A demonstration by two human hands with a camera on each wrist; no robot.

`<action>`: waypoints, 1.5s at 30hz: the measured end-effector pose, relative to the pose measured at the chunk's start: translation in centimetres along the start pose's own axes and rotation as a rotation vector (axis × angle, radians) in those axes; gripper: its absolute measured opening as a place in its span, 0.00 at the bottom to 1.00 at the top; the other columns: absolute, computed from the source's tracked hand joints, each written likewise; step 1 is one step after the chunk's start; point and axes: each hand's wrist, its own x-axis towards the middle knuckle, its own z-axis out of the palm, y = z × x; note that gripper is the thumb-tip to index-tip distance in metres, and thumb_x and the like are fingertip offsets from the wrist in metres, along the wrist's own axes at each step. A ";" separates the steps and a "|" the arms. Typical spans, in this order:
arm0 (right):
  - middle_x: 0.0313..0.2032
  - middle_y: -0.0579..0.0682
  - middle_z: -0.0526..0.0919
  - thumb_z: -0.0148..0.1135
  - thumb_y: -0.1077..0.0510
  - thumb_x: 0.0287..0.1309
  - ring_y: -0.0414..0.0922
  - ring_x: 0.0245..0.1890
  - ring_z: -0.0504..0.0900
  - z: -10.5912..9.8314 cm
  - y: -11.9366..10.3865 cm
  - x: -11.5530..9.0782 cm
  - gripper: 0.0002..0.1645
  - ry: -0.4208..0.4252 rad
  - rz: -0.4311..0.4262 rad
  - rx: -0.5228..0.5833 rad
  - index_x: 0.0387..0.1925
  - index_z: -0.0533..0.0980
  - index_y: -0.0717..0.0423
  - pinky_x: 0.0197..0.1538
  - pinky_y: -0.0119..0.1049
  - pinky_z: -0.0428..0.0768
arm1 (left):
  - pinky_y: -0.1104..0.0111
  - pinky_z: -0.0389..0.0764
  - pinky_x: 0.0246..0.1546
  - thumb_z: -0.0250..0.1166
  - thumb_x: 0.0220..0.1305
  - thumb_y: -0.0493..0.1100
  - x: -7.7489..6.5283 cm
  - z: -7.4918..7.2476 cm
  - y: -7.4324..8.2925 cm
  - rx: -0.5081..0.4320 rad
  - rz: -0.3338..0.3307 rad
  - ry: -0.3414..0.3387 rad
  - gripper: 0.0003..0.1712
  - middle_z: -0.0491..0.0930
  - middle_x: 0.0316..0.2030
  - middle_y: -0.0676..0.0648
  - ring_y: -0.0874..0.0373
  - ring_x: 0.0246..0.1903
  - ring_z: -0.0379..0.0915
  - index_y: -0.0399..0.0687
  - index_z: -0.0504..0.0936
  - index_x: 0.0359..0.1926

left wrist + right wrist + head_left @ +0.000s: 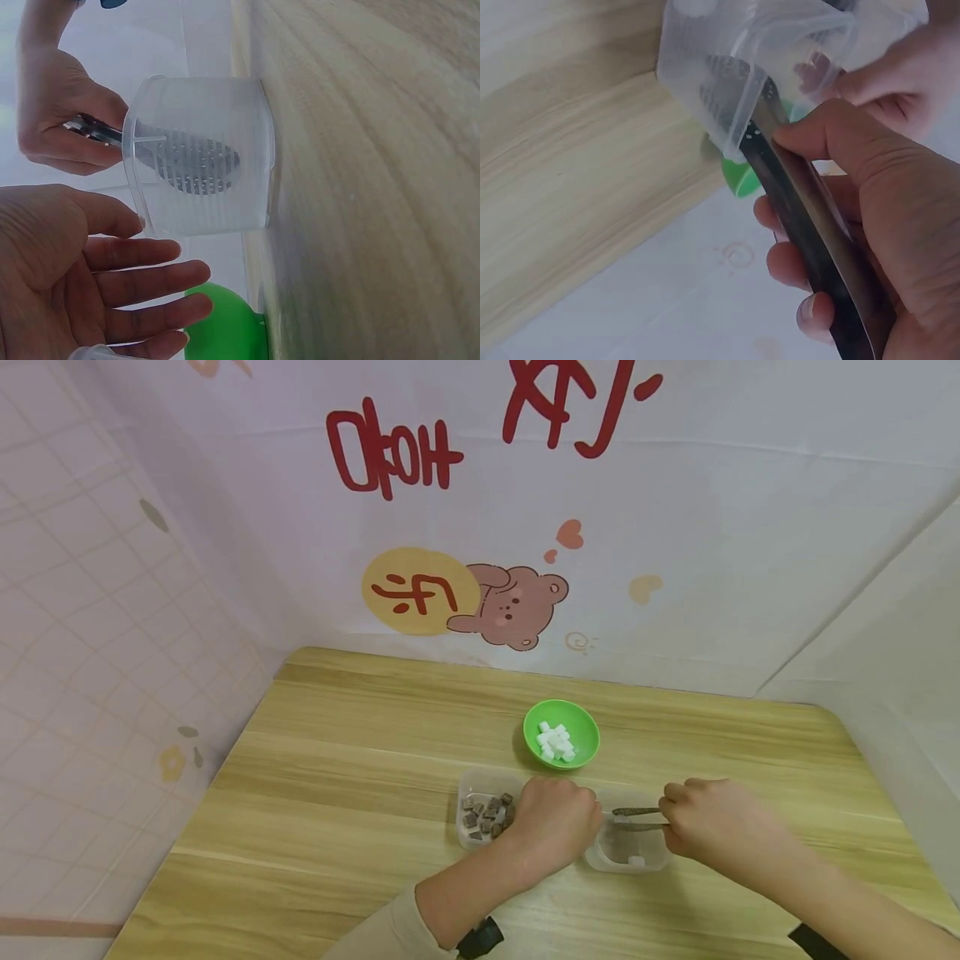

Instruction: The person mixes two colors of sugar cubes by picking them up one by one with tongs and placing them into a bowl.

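Note:
My right hand (708,818) grips metal tongs (802,202), whose two arms stand slightly apart. Their perforated ends (199,161) reach into a clear plastic container (611,862). One small white cube (636,862) lies on that container's floor, near its front wall. At the container's left side, my left hand (555,822) pinches the rim corner between thumb and index finger. The other fingers (154,289) stretch out loosely, away from the wall. Behind the hands a green bowl (534,725) holds several white cubes (556,742).
A second clear container (463,785) with several grey-brown cubes (480,817) stands left of my left hand, partly covered by it. All of it stands on a wood-grain table (337,810). A printed white cloth (697,527) hangs behind the table's far edge.

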 end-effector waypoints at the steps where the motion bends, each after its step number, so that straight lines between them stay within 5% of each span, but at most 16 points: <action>1: 0.18 0.38 0.55 0.73 0.65 0.29 0.34 0.19 0.49 0.1 0.1 -0.2 0.26 0.022 0.023 0.027 0.14 0.60 0.46 0.20 0.27 0.52 | 0.69 0.60 0.08 0.67 0.65 0.45 0.0 0.0 0.0 -0.002 0.000 0.001 0.28 0.61 0.11 0.61 0.66 0.12 0.54 0.60 0.67 0.10; 6: 0.20 0.33 0.57 0.70 0.58 0.33 0.29 0.20 0.51 0.1 0.4 -1.2 0.19 0.134 0.111 0.126 0.17 0.65 0.44 0.19 0.24 0.52 | 0.69 0.59 0.08 0.68 0.65 0.45 0.0 -0.1 0.0 -0.020 -0.011 0.005 0.28 0.61 0.10 0.60 0.66 0.11 0.54 0.60 0.67 0.10; 9: 0.20 0.32 0.65 0.60 0.54 0.51 0.25 0.19 0.54 -0.1 0.8 -1.8 0.08 0.217 0.150 0.172 0.20 0.73 0.46 0.17 0.22 0.54 | 0.68 0.60 0.08 0.68 0.64 0.45 0.0 -0.2 0.0 -0.018 -0.010 0.001 0.27 0.62 0.10 0.60 0.66 0.11 0.54 0.60 0.67 0.10; 13: 0.23 0.32 0.74 0.40 0.44 0.72 0.24 0.18 0.61 -0.7 1.4 -2.0 0.28 0.314 0.178 0.189 0.24 0.81 0.47 0.17 0.20 0.59 | 0.68 0.60 0.09 0.67 0.65 0.45 0.0 -0.2 -0.1 -0.027 -0.009 -0.010 0.27 0.62 0.10 0.60 0.65 0.11 0.55 0.60 0.67 0.10; 16: 0.25 0.33 0.79 0.41 0.39 0.75 0.26 0.16 0.68 -1.3 2.0 -1.9 0.32 0.359 0.195 0.184 0.25 0.83 0.47 0.17 0.21 0.64 | 0.69 0.60 0.09 0.67 0.65 0.45 0.0 -0.2 -0.1 -0.027 -0.010 -0.016 0.27 0.62 0.10 0.60 0.65 0.11 0.55 0.60 0.67 0.10; 30: 0.29 0.42 0.88 0.49 0.32 0.73 0.35 0.15 0.79 -0.6 3.6 1.1 0.34 0.446 0.343 0.205 0.30 0.88 0.50 0.15 0.27 0.66 | 0.67 0.62 0.10 0.66 0.66 0.45 0.1 -0.1 0.0 -0.058 -0.045 -0.013 0.28 0.65 0.10 0.58 0.64 0.11 0.60 0.59 0.67 0.10; 38: 0.30 0.44 0.89 0.67 0.49 0.53 0.34 0.16 0.78 1.6 4.4 2.4 0.11 0.435 0.372 0.250 0.30 0.88 0.51 0.16 0.29 0.68 | 0.68 0.63 0.10 0.65 0.70 0.48 0.0 -0.3 -0.1 -0.029 -0.022 -0.020 0.28 0.66 0.11 0.59 0.64 0.11 0.62 0.59 0.71 0.11; 45: 0.30 0.45 0.89 0.72 0.55 0.44 0.35 0.16 0.78 2.3 4.4 2.4 0.10 0.419 0.397 0.267 0.31 0.89 0.52 0.16 0.30 0.68 | 0.69 0.64 0.10 0.66 0.69 0.48 0.1 -0.2 -0.2 -0.006 0.005 -0.015 0.27 0.66 0.11 0.60 0.66 0.11 0.61 0.60 0.72 0.11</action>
